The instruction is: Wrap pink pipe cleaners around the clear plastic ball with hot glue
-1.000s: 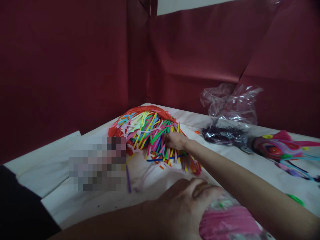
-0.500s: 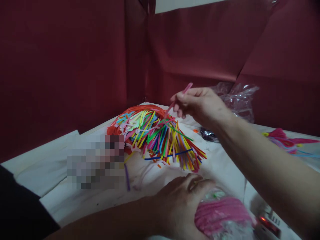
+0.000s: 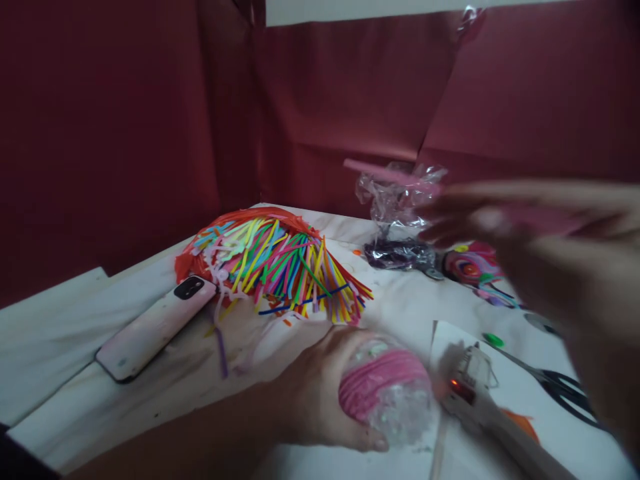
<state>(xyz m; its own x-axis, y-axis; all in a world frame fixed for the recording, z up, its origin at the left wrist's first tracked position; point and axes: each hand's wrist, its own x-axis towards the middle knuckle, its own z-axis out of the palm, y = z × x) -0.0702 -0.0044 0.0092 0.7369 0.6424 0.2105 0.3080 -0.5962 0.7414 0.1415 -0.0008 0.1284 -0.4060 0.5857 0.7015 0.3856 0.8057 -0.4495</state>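
Note:
My left hand is wrapped round a clear, round object with pink strands across its upper side, low in the middle of the view. At the right, my right hand is raised above the table and smeared by motion. A pink pipe cleaner sticks out leftward from its fingers. Beyond my left hand lies a fanned heap of many-coloured pipe cleaners on red plastic.
A phone lies left of the heap. Crumpled clear plastic stands at the back. To the right are a glue gun with a red light, black-handled scissors and a green piece.
The view has turned to the right. My right hand has moved away from the heap to the right, with the pink pipe cleaner. My left hand still holds the round object.

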